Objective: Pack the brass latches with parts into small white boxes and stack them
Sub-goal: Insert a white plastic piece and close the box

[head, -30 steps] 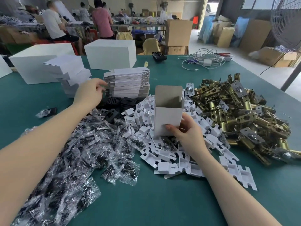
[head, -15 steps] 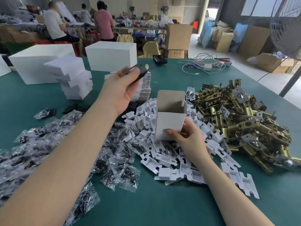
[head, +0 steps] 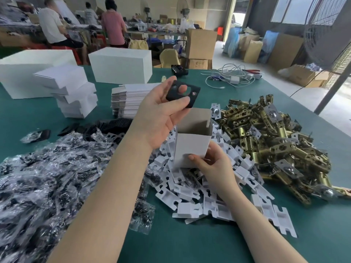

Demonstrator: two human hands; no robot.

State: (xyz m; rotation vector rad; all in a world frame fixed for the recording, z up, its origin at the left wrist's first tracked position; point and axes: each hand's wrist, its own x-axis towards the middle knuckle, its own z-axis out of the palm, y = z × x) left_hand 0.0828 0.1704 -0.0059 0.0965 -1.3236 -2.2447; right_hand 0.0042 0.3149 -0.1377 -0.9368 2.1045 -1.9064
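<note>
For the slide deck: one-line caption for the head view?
Left hand holds a black plate above the open white box gripped by the right hand.

Two hands were seen: the left hand (head: 161,112) with one black plate (head: 183,94), the right hand (head: 214,166) with one open small box (head: 191,143). Two large white boxes (head: 121,65) were counted at the far left, and one stack of flat cartons (head: 131,99). The latches (head: 281,141), white inserts (head: 201,186) and bagged parts (head: 47,177) lay in three heaps, too many to be counted. At least three people (head: 112,25) were visible far off.
</note>
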